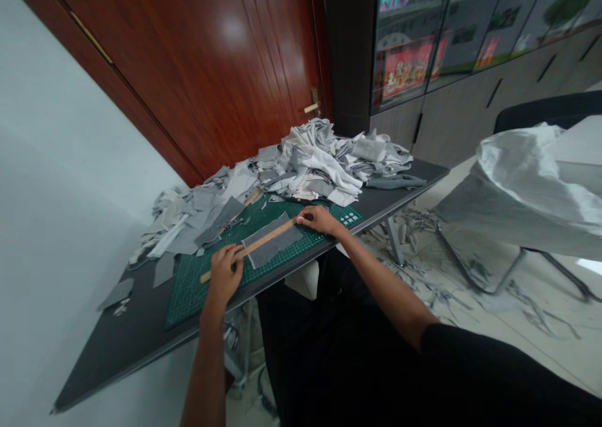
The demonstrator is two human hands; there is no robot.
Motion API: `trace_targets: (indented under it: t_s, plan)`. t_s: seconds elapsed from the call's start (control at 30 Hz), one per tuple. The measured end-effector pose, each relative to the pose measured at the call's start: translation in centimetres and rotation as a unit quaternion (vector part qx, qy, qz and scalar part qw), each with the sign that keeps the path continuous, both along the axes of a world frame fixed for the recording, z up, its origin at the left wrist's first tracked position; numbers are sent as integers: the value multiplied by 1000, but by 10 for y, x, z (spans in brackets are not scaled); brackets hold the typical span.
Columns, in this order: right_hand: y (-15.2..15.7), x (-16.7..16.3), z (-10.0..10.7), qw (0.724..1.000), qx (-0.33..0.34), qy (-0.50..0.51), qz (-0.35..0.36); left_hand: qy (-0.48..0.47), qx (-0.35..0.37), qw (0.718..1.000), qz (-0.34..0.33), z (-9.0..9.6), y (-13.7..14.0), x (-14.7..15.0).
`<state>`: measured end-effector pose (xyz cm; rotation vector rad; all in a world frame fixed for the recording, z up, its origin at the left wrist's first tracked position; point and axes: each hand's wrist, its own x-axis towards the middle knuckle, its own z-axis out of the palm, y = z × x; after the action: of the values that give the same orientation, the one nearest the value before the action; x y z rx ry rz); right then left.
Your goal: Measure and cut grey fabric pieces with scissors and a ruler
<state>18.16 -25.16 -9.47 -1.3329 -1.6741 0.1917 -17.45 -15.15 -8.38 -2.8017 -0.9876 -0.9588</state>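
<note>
A wooden ruler (pixel 269 236) lies slantwise across a piece of grey fabric (pixel 277 246) on the green cutting mat (pixel 188 289). My left hand (pixel 226 271) grips the ruler near its left end, thumb and fingers on opposite edges. At the other end my right hand (pixel 320 219) pinches the ruler, its thumb and forefinger close together by the fabric's right edge. Just behind the right hand, a dark-handled tool (pixel 308 201), perhaps scissors, lies partly against the scraps. Another dark tool (pixel 235 222) sits on the mat's far left side.
Piled fabric scraps (pixel 324 157) cover the back of the dark table (pixel 132 345). Small grey offcuts (pixel 117 294) lie at its left. A wooden door (pixel 211 63) stands behind. To the right are a large whitish sack (pixel 531 189) and strips of fabric (pixel 423 289) on the floor.
</note>
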Motion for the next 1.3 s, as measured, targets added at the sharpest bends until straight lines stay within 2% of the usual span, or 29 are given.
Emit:
trace_targets:
  t_s: [0.13,0.27,0.6,0.73,1.0,1.13,1.3]
  plan:
    - [0,1,-1,1000,4,8,3,27,10,999,-29,-3,-3,-18]
    - [1,1,-1,1000,8,12,1,58,-11,996,-60,-3,-10,-10]
    - [0,-2,1,1000,24,4,14,71,-38,994,-73,-7,-9,-9]
    - [9,-25,12,998,35,-14,47,70,-47,994,-69,-7,-8,-9]
    - [58,-101,29,976,-1,-88,198,82,-74,992,-59,-2,-16,-8]
    - [69,-111,25,967,-24,-109,231,80,-88,992,-49,-2,-18,-8]
    - [69,-110,22,965,-32,-118,233,84,-94,991,-49,-1,-19,-7]
